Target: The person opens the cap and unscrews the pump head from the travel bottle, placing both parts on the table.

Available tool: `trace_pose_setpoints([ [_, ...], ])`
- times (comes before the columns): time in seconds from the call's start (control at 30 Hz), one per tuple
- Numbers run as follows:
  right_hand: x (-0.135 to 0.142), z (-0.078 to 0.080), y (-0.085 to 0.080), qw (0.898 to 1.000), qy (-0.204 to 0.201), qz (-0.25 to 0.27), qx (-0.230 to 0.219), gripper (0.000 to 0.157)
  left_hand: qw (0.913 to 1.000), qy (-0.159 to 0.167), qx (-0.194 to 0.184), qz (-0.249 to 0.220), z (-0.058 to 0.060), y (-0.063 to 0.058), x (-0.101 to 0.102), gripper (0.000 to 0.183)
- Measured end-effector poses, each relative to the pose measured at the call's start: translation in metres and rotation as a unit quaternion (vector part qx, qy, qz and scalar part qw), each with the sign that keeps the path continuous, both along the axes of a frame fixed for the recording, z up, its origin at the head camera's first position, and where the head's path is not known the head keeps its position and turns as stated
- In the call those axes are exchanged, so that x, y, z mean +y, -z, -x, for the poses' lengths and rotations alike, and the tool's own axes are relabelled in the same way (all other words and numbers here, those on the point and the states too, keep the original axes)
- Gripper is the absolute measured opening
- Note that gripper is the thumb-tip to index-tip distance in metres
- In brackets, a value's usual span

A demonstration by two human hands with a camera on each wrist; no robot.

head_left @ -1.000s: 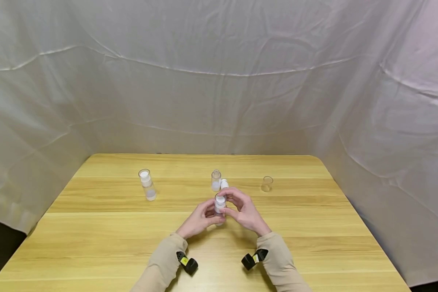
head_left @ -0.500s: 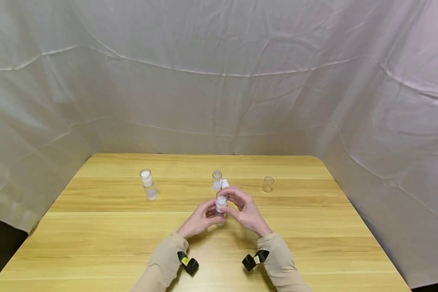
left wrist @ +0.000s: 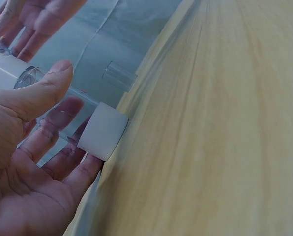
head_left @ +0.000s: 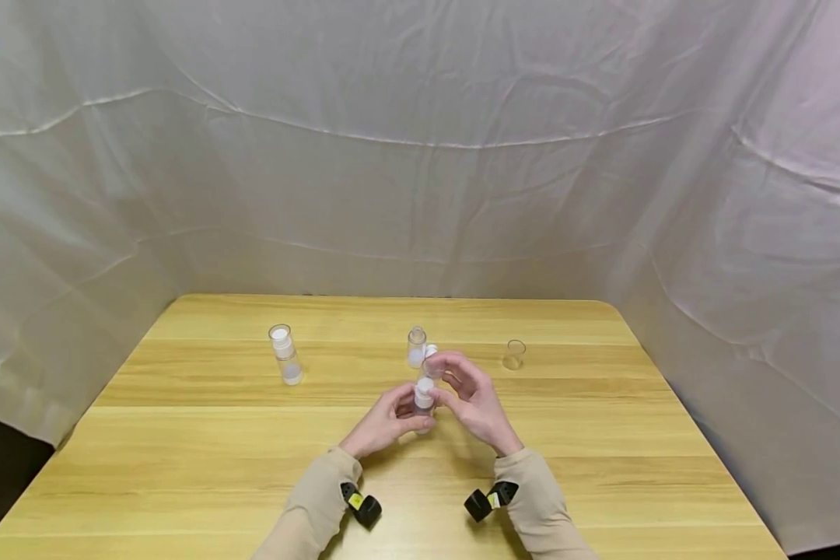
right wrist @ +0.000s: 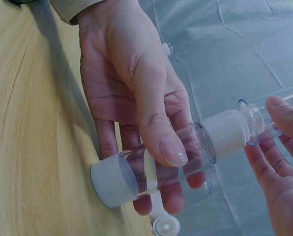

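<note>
My left hand (head_left: 390,424) grips a clear pump bottle (head_left: 423,398) upright by its body, thumb on one side and fingers on the other. The bottle has a white collar (right wrist: 227,130) and a white base (left wrist: 104,130), which stands on or just over the table. Above it, my right hand (head_left: 474,403) pinches a clear cap (right wrist: 279,105) between thumb and fingers. In the right wrist view the cap's rim is level with the white pump top, which reaches partly into it. Left fingers show through the clear body in both wrist views.
At the left stands a capped pump bottle (head_left: 285,355). Behind my hands are a clear bottle without its pump (head_left: 416,348) and a white pump head (head_left: 430,350), partly hidden by the right hand. Another clear cap (head_left: 514,355) stands to the right. Grey curtains (head_left: 420,194) enclose the table.
The clear cap, earlier around the white pump top, has risen with my right hand and slid up off most of it. My left hand and the bottle have stayed nearly in place.
</note>
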State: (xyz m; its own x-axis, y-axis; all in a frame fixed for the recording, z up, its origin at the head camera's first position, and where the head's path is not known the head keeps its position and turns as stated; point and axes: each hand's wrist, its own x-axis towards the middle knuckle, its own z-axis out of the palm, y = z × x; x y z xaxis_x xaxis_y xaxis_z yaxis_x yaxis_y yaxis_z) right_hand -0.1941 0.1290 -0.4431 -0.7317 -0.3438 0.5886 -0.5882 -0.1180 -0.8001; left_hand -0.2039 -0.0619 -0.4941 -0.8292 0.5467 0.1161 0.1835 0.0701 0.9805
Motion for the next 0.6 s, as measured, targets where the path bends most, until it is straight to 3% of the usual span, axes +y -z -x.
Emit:
trace_pose_setpoints([
  [0.6,0.0079,0.003,-0.0084,0.996,0.067,0.048,0.025,0.044,0.9998,0.016,-0.012,-0.006,0.0007,-0.0007,-0.0002,0.056],
])
